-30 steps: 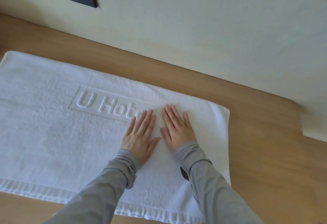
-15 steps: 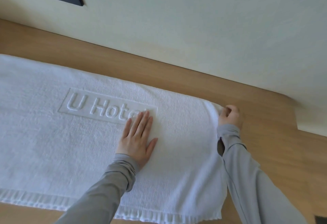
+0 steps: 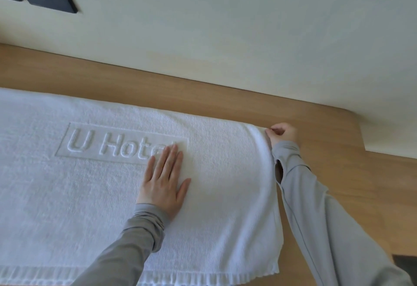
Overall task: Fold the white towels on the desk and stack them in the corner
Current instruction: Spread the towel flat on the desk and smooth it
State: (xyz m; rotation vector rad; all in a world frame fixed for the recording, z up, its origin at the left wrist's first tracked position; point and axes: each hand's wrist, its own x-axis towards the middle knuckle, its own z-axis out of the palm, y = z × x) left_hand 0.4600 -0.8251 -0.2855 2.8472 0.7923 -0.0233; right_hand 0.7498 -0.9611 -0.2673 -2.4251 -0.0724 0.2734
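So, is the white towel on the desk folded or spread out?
Spread out. The towel lies flat on the desk, logo up; the left hand presses its middle, the right hand pinches its far right corner.

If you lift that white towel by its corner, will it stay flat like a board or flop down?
Probably flop: the white towel bends softly where the right hand pinches its far corner. It likely won't slide much, since the left hand presses it flat on the wooden desk. Its fluffy pile suggests it is light.
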